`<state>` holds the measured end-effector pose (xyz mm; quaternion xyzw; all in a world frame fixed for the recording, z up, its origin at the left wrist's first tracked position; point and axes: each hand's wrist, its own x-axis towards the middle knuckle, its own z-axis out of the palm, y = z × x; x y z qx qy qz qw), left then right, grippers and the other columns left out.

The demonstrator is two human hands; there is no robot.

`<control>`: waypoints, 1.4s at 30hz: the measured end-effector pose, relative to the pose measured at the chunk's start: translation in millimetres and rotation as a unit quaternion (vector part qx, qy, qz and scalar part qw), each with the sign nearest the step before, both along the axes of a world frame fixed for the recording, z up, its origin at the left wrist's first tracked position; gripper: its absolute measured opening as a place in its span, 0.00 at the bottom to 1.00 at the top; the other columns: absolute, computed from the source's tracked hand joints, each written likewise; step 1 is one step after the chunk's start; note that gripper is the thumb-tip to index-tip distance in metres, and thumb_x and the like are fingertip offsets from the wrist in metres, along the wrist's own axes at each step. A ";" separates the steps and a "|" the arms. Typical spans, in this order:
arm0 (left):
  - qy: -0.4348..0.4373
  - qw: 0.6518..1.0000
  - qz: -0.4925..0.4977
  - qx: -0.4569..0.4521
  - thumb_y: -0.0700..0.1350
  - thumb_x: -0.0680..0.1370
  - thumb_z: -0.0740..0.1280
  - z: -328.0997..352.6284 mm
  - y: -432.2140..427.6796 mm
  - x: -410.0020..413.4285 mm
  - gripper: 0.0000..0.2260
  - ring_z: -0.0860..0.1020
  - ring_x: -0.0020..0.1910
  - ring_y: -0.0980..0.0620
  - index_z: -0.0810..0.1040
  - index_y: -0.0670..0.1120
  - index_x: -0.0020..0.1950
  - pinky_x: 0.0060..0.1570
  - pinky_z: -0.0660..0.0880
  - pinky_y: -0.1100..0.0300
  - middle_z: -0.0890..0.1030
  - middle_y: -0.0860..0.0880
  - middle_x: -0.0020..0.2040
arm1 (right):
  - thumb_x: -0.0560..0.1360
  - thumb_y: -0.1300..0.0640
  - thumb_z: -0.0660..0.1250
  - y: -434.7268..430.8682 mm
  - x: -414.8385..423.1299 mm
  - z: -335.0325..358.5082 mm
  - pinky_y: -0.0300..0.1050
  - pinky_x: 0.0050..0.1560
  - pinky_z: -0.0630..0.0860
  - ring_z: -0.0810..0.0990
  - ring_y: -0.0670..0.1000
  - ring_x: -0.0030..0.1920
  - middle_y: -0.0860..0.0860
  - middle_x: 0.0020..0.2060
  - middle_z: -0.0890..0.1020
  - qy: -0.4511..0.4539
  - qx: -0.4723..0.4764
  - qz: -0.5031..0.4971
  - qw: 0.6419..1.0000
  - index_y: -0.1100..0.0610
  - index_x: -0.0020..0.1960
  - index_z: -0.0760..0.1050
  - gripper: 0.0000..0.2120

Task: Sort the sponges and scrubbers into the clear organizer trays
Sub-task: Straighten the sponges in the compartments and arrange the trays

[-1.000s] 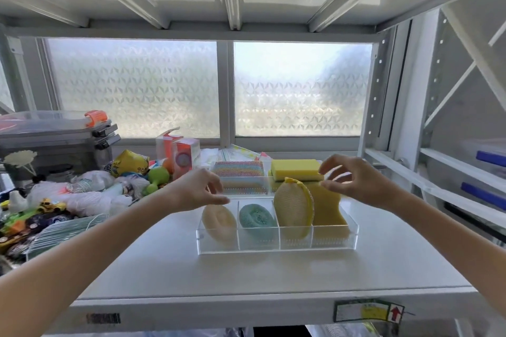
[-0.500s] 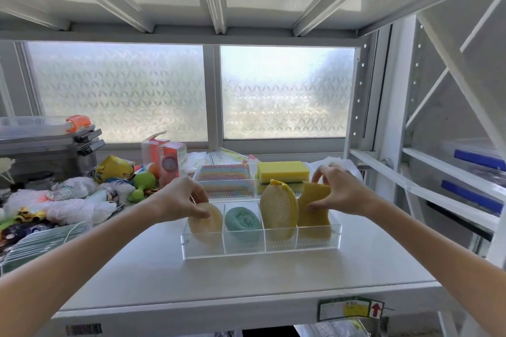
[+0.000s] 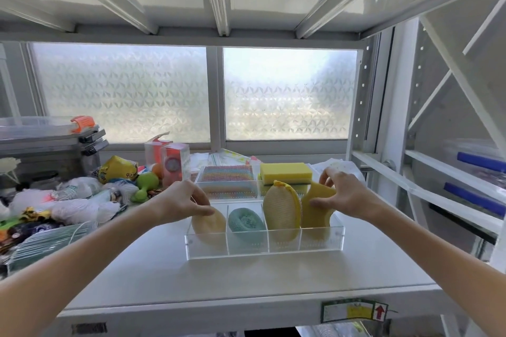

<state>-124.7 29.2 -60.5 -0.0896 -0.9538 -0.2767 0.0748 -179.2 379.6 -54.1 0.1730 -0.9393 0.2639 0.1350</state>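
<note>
A clear four-compartment organizer tray [image 3: 262, 250] stands on the white shelf. From left to right it holds a tan round sponge [image 3: 209, 227], a teal round scrubber [image 3: 245, 223], an upright yellow mesh scrubber [image 3: 281, 209] and a yellow sponge [image 3: 317, 210]. My right hand [image 3: 343, 191] pinches the top of the yellow sponge in the rightmost compartment. My left hand [image 3: 182, 201] has its fingers on the top of the tan sponge at the tray's left end. Behind stands a second clear tray [image 3: 227, 191] with a rainbow scrubber pad [image 3: 226, 173] and a yellow block sponge [image 3: 285, 172].
A heap of bags, toys and small boxes [image 3: 82, 194] covers the shelf's left side, with a grey lidded bin [image 3: 49, 148] behind it. White shelf uprights and rails [image 3: 383, 167] stand at the right. A frosted window lies behind.
My right hand came down from above the tray and closed on the yellow sponge in the rightmost compartment. My left hand dropped from the back tray's edge to the tan sponge.
</note>
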 end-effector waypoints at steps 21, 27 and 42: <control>0.029 0.997 -0.007 -0.076 0.52 0.76 0.67 48.6 12.8 -64.5 0.22 0.77 0.61 0.50 0.75 0.42 0.65 0.65 0.72 0.54 0.79 0.46 0.63 | 0.66 0.43 0.74 -37.5 -73.5 42.1 0.47 0.61 0.72 0.74 0.52 0.61 0.52 0.61 0.77 -0.101 0.037 0.137 0.985 0.52 0.65 0.72 0.30; 0.017 0.997 -0.014 -0.068 0.54 0.73 0.69 32.3 14.9 -88.4 0.20 0.75 0.62 0.49 0.79 0.45 0.61 0.68 0.69 0.50 0.77 0.45 0.63 | 0.64 0.46 0.77 -38.3 -86.9 41.7 0.43 0.52 0.73 0.75 0.53 0.56 0.53 0.54 0.77 -0.096 0.035 0.145 0.984 0.51 0.62 0.74 0.29; 0.029 0.990 -0.007 -0.139 0.53 0.76 0.66 25.5 20.9 -90.8 0.16 0.75 0.53 0.49 0.80 0.46 0.59 0.60 0.73 0.53 0.73 0.45 0.54 | 0.63 0.45 0.77 -36.7 -92.2 33.0 0.53 0.60 0.74 0.73 0.52 0.59 0.53 0.59 0.75 -0.048 -0.005 0.178 0.983 0.44 0.53 0.79 0.20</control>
